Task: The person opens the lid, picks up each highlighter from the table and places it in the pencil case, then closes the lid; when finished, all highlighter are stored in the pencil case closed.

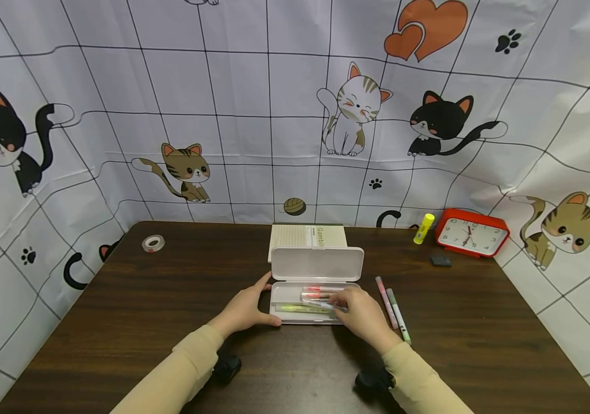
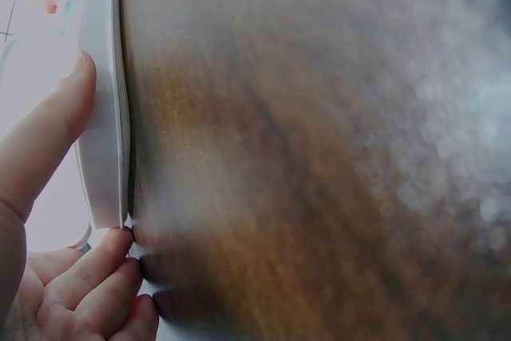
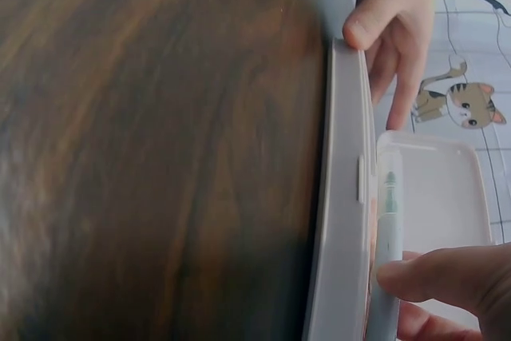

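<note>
A white pencil case (image 1: 317, 264) lies on the table with its lid raised at the back. My left hand (image 1: 243, 311) grips its left end, the thumb at the front wall and the fingers round the side. Between thumb and fingers, my right hand (image 1: 361, 315) pinches a pale marker pen (image 3: 389, 233) over the case's right half. The marker's greenish end shows in the right wrist view. Inside the case lie a yellow-green pen (image 1: 297, 309) and red-capped pens (image 1: 311, 290), their right ends hidden by my right hand.
Right of the case lie a pink pen (image 1: 387, 303) and a green-and-white pen (image 1: 398, 316). Behind it is a notebook (image 1: 295, 236). A tape roll (image 1: 153, 243) sits far left. A yellow tube (image 1: 424, 228), red clock (image 1: 472, 232) and dark block (image 1: 441, 261) stand back right.
</note>
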The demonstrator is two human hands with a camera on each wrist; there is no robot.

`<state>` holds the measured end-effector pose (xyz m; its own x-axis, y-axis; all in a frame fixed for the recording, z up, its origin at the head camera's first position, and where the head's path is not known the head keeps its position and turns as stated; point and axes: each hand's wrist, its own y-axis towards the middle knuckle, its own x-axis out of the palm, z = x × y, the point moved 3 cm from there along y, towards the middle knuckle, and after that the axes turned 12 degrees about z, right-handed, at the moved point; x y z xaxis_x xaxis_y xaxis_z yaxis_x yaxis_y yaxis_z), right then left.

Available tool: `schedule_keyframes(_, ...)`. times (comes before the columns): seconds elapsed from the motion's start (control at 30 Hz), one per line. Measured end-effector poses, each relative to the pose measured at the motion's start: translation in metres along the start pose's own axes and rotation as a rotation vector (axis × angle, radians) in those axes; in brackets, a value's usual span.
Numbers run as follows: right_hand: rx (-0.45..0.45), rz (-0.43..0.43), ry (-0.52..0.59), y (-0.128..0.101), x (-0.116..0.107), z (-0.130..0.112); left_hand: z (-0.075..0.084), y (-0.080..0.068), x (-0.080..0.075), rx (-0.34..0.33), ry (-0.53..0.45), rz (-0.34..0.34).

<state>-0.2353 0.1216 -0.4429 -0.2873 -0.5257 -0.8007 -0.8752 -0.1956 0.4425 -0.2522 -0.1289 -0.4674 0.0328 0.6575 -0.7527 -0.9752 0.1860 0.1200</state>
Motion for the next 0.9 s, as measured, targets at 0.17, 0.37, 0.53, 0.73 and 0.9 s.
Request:
schedule_keyframes(0.17,-0.025,-0.02,0.006,0.001,0.005,-0.009,0.0,0.001,0.0,-0.009,0.005,0.002)
schedule_keyframes(0.37,-0.077,-0.025,0.029,0.004,0.009,-0.018,0.0,0.002,0.001,-0.028,0.008,0.004)
schedule_keyframes(0.53,-0.125,-0.004,0.04,0.005,0.014,-0.024,-0.001,0.002,0.001,-0.032,0.011,0.003)
schedule_keyframes(0.73,-0.158,-0.004,0.01,0.004,0.023,-0.03,0.0,0.0,0.0,-0.028,-0.006,0.001)
schedule_keyframes(0.9,-0.179,-0.02,0.02,0.005,0.026,-0.036,0.0,0.0,0.0,-0.012,-0.003,-0.001)
